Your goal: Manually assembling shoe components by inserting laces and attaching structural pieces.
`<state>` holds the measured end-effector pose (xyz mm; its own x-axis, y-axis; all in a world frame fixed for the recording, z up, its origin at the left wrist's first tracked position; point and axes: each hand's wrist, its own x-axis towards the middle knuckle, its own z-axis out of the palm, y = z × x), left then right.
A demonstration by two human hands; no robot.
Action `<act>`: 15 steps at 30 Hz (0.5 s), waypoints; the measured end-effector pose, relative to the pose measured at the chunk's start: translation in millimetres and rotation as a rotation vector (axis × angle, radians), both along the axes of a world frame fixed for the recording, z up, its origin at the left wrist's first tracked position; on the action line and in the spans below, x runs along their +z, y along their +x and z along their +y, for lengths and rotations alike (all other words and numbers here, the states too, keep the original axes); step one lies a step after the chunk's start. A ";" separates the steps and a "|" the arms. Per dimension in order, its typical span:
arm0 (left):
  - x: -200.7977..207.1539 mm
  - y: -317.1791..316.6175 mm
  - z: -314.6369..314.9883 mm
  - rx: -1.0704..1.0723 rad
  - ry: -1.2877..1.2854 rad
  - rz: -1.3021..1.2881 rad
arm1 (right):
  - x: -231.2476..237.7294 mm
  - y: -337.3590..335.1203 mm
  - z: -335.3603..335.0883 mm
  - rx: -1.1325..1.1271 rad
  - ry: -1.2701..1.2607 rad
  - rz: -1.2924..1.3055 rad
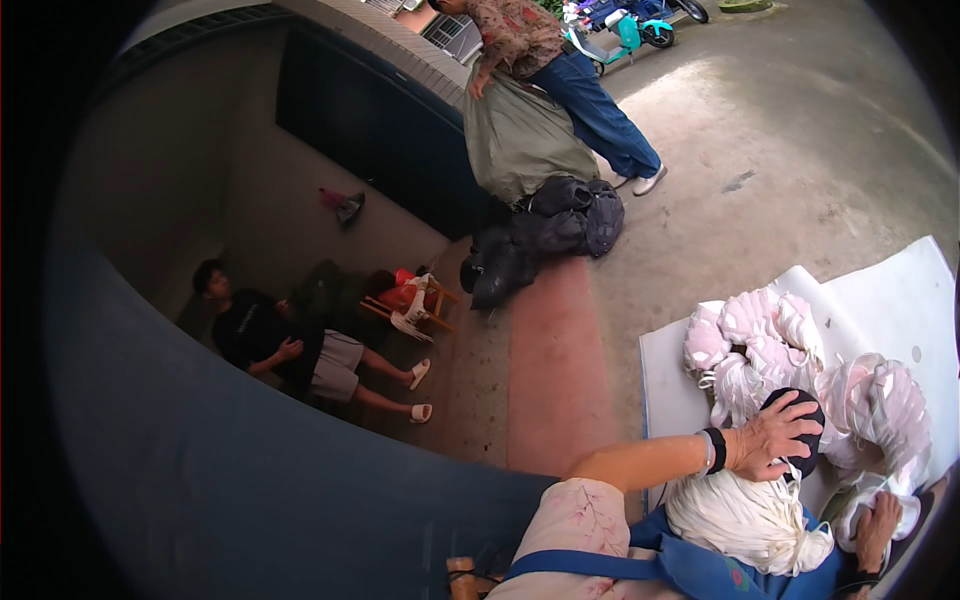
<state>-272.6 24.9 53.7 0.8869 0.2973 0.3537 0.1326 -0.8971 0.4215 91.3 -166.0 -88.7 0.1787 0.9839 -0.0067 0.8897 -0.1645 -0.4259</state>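
My left hand (770, 438) lies with fingers spread over a dark rounded piece (797, 400), just above a thick bundle of white cords or bands (745, 520) on my lap. What the dark piece is I cannot tell. Farther right, my right hand (878, 530) has its fingers closed at a white strapped bundle (852, 508) with a greenish inside. Pale pink and white bundles with white straps (765, 335) are heaped just beyond my hands. Another strapped pile (885, 405) lies to their right.
White sheets (890, 285) lie under the bundles. A person (525, 45) bends over a large grey-green sack (520, 135) near black bags (545, 235). Another person (280, 335) sits left, by a wooden stool (435, 308). A blue panel (300, 460) stands at left; scooters (630, 35) are far back.
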 end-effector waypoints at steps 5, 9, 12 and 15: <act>-3.1 -8.9 -3.0 0.027 -0.038 0.037 | 19.6 -23.6 15.4 -0.014 0.114 0.005; -0.5 -6.8 -7.1 0.026 -0.037 0.074 | 22.7 -23.9 12.8 -0.014 0.130 0.029; 1.7 -3.4 -5.0 0.012 -0.026 0.113 | 27.5 -25.3 11.4 -0.024 0.127 0.053; 3.5 -0.6 -3.0 0.000 -0.032 0.111 | 28.5 -25.3 11.6 -0.020 0.198 -0.004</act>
<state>-273.2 21.9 57.2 0.9200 0.3072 0.2432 0.1804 -0.8832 0.4330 66.0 -154.4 -60.1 0.1980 0.9621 0.1877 0.8888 -0.0955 -0.4482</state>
